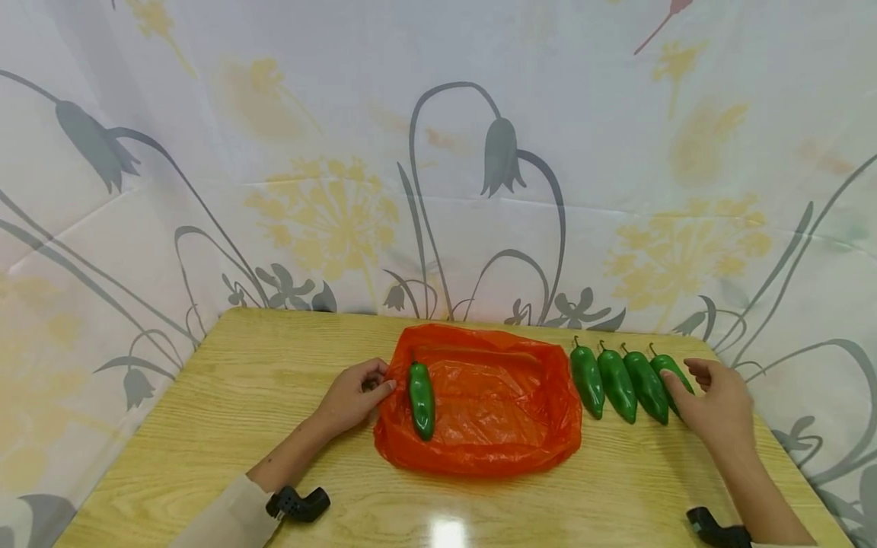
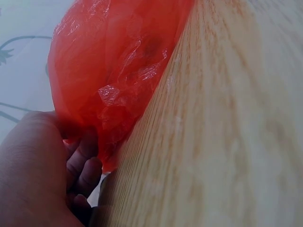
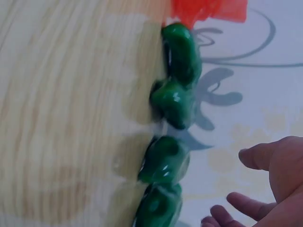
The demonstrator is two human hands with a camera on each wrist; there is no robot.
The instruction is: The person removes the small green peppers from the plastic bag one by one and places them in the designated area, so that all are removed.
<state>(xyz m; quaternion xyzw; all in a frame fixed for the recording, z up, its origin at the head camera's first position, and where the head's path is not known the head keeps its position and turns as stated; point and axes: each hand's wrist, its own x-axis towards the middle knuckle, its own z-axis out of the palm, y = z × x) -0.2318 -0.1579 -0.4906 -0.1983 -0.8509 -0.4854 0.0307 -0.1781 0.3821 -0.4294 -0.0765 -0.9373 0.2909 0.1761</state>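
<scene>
A red plastic bag point(image 1: 479, 457) lies spread on the table with its mouth facing up. Inside it, at the left, rests one green pepper point(image 1: 422, 402). My left hand point(image 1: 352, 396) pinches the bag's left edge; in the left wrist view, the bag's red film point(image 2: 109, 61) partly covers the fingertips. Several more green peppers point(image 1: 618, 380) stand in a row right of the bag, stems pointing away. Beside and slightly over the rightmost pepper point(image 1: 670, 373) is my right hand point(image 1: 719, 403), thumb and fingers spread. The right wrist view has this hand apart from the peppers point(image 3: 165, 158).
Beneath everything is a wooden table point(image 1: 384, 510) with light grain. A pale cloth point(image 1: 438, 228) printed with flowers hangs behind its far edge. Each wrist carries a black band-mounted device point(image 1: 298, 504).
</scene>
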